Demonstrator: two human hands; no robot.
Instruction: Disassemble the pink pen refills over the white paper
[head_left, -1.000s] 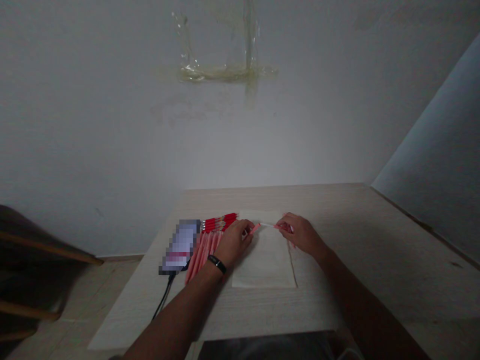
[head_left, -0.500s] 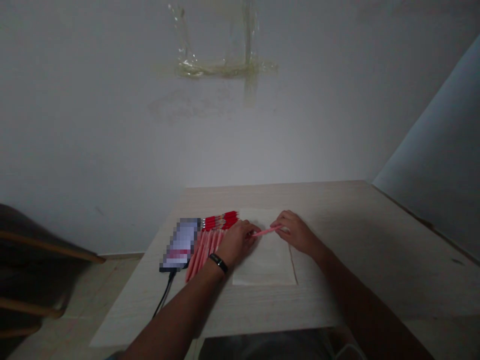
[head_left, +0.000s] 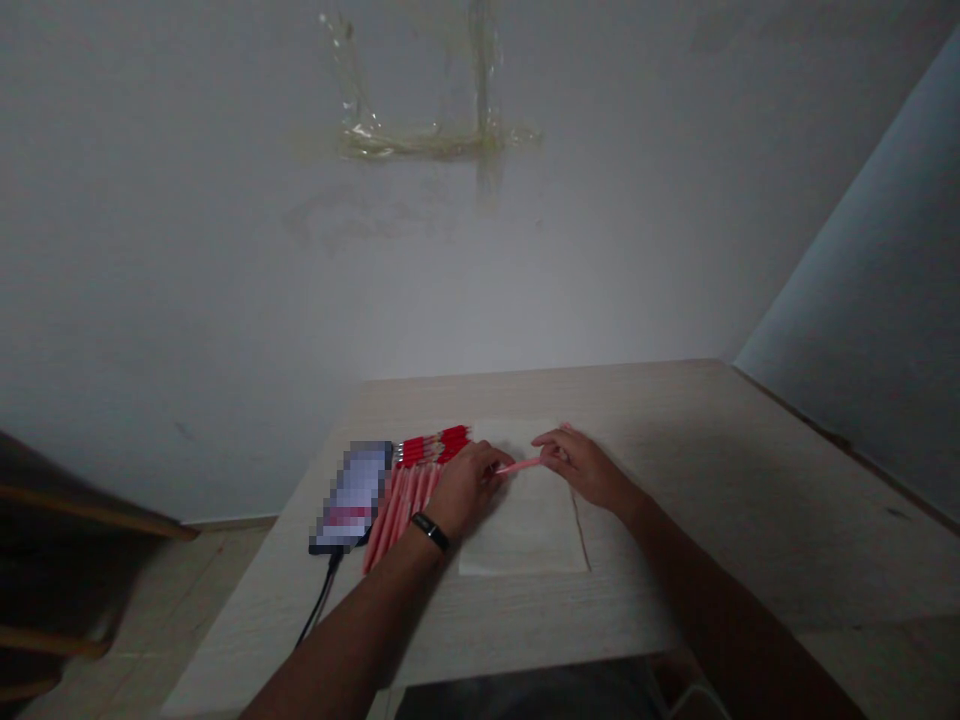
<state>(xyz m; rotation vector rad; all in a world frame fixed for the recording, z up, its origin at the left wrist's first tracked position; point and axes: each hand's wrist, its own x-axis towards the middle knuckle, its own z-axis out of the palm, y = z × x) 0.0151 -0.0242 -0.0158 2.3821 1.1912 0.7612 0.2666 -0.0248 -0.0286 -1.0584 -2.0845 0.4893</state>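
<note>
My left hand [head_left: 466, 488] and my right hand [head_left: 581, 466] hold opposite ends of a thin pink tube [head_left: 519, 465] above a sheet of pale paper [head_left: 525, 525]. The hands are a short way apart, and each one hides an end of the tube. Just left of the paper, several pink pens with red grips [head_left: 409, 495] lie side by side, close to my left hand. A black wristband [head_left: 431, 531] circles my left wrist.
A phone [head_left: 351, 495] with a blurred screen lies left of the pens, its black cable [head_left: 321, 595] running over the table's near edge. The pale wooden table [head_left: 697, 500] meets the wall at the back. A dark chair [head_left: 52, 500] stands at the left.
My hands have moved closer together, and the pink tube now lies nearly level between them. The red part seen earlier at my right hand no longer shows. The view has shifted slightly.
</note>
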